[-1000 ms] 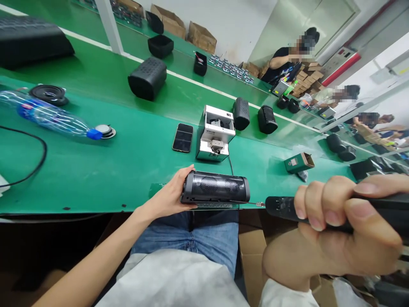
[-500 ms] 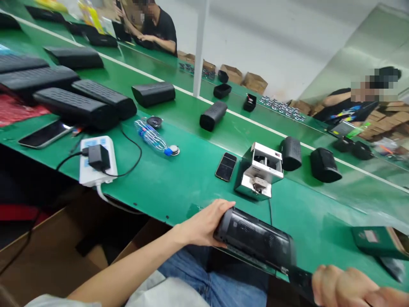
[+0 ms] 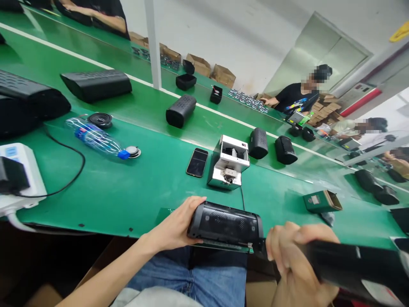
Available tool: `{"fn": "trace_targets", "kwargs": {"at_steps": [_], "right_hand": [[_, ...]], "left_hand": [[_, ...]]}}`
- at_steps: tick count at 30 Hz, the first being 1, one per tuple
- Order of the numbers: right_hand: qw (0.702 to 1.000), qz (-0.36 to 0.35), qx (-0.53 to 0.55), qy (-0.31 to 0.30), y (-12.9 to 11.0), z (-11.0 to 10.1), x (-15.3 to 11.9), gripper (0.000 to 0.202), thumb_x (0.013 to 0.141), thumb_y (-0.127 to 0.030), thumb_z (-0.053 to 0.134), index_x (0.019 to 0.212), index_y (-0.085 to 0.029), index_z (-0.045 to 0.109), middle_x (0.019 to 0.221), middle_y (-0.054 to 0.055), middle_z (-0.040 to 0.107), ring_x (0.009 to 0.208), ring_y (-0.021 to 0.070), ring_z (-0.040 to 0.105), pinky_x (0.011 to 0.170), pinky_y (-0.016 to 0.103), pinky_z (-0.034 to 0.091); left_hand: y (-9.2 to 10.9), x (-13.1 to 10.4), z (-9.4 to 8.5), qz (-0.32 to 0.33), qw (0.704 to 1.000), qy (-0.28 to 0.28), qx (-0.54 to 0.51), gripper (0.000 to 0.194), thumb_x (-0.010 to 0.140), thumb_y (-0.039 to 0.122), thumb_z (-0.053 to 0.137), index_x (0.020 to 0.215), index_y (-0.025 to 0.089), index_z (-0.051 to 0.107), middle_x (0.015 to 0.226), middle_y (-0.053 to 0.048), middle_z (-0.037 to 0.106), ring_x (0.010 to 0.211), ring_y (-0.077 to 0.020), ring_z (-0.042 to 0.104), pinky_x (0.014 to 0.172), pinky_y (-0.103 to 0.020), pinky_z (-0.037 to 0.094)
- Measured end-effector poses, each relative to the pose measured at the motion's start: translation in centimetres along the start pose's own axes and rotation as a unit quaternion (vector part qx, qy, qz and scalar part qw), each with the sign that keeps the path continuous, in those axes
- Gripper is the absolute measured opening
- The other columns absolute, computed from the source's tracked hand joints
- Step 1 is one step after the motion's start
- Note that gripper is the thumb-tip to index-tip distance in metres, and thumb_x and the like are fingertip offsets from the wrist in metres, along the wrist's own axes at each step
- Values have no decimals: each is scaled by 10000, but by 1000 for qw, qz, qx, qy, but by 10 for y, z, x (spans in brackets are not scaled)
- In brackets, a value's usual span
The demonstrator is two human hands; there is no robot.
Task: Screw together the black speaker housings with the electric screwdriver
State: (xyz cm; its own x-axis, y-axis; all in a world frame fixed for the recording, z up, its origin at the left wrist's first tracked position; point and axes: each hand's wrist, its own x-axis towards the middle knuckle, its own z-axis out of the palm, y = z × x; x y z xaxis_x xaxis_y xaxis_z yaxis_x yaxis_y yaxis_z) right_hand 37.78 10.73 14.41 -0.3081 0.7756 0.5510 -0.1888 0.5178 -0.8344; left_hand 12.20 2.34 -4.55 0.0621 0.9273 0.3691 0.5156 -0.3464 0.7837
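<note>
My left hand (image 3: 183,224) grips the left end of a black speaker (image 3: 228,221) at the table's front edge, above my lap. Its glossy face with perforated patches is turned up. In my closed right hand (image 3: 297,256) is a black electric screwdriver (image 3: 354,264), held level with its nose toward the left. The screwdriver's nose meets the speaker's right end; whether the bit sits in a screw cannot be made out. Just beyond the speaker stands a silver and black screw feeder (image 3: 228,162), with a phone (image 3: 197,162) lying to its left.
A plastic bottle (image 3: 96,136), a round speaker driver (image 3: 100,120) and a white power strip (image 3: 22,175) lie leftward. Black speaker housings (image 3: 181,111) stand along the green table (image 3: 143,183). A green box (image 3: 321,201) is at right. Co-workers (image 3: 295,96) sit across the table.
My view has swung right. The screwdriver's body has come into view, with its nose still at the speaker's right end. My left hand keeps its grip on the speaker.
</note>
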Motion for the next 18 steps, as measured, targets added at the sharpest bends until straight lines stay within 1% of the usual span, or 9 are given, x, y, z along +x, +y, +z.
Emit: {"fn": "trace_targets", "kwargs": {"at_steps": [2,4,5,7,9,11,14,16,18], "right_hand": [[998,2,26,-54,-8,-13,13,124,1030,-207,745,1057,-317,694,543,-105,500,306,147,419,355,282,436],[995,-21,60,-79,-20,-26,31,133,1012,-218,760,1116,-300,750,530,-111,501,268,134,376,306,274,391],[994,-37,74,-68,-26,-31,42,158,991,-214,777,1128,-292,771,523,-117,501,250,120,336,284,268,354],[993,-68,91,8,-33,-30,66,199,902,-170,819,1062,-283,781,524,-126,502,258,96,272,275,258,300],[984,-99,99,107,-27,-15,93,250,786,-108,820,936,-288,734,531,-128,508,309,100,301,315,253,325],[971,-137,102,167,-9,9,117,273,730,-97,801,887,-290,687,532,-130,517,361,116,393,374,250,388],[973,-143,86,161,27,42,145,213,804,-178,830,898,-274,665,544,-115,562,400,130,501,435,265,463],[981,-117,65,141,46,54,157,210,841,-236,853,886,-268,650,540,-110,557,398,135,520,440,276,470],[986,-94,42,134,57,59,163,243,842,-292,881,870,-272,640,536,-114,532,387,135,502,427,288,466]], "left_hand": [[-1,0,0,-6,1000,2,1,1358,787,112,1047,1810,384,196,1681,-191,532,1549,-452,617,1320,-682,560],[-2,0,1,-7,1000,4,3,1377,786,121,1046,1825,379,179,1691,-196,532,1556,-458,619,1320,-682,563],[-2,0,1,-5,1000,4,4,1385,789,127,1048,1831,378,171,1696,-199,533,1562,-461,617,1319,-682,564],[-2,0,1,-1,1000,3,7,1401,790,135,1057,1839,381,161,1709,-204,529,1576,-467,608,1322,-686,561],[-2,0,1,0,1000,3,11,1427,782,128,1065,1843,386,145,1723,-210,520,1590,-475,594,1324,-694,557],[-1,0,1,-1,1000,4,15,1434,785,114,1055,1846,388,130,1726,-212,517,1591,-478,595,1317,-696,563],[1,0,0,-9,1000,3,17,1419,796,113,1044,1847,388,130,1721,-213,521,1578,-475,614,1305,-686,577],[1,0,0,-11,1000,3,16,1430,783,115,1061,1843,390,141,1721,-209,525,1580,-470,616,1313,-678,571],[1,0,1,-8,1000,6,14,1448,765,119,1079,1842,390,150,1723,-207,526,1590,-469,608,1327,-676,558]]}}
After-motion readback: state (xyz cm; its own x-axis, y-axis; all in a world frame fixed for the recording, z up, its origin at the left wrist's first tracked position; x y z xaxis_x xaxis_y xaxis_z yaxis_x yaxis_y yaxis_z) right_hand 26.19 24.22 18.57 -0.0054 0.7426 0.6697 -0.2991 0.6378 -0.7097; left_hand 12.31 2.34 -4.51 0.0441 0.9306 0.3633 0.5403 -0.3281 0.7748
